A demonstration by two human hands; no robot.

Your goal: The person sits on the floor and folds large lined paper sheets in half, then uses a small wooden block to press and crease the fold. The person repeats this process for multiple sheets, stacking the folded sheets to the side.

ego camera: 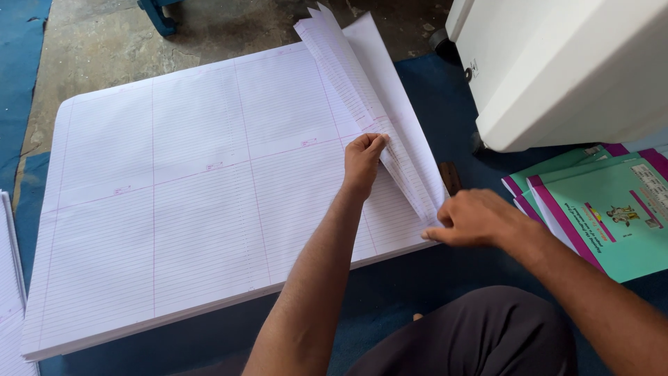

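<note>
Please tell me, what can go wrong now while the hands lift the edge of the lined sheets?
1. The left hand and right hand pinch only the fanned sheets at one edge, so these may crease or slip and lose their order.
2. The stack has a corner past the blue mat onto the bare floor; sheets may get dirty there.
3. The covers lie close to the right hand and might get knocked.

Single head-worn view, looking steeply down and forward from close range over ruled paper stack [195, 195] on the floor [104, 42].
</note>
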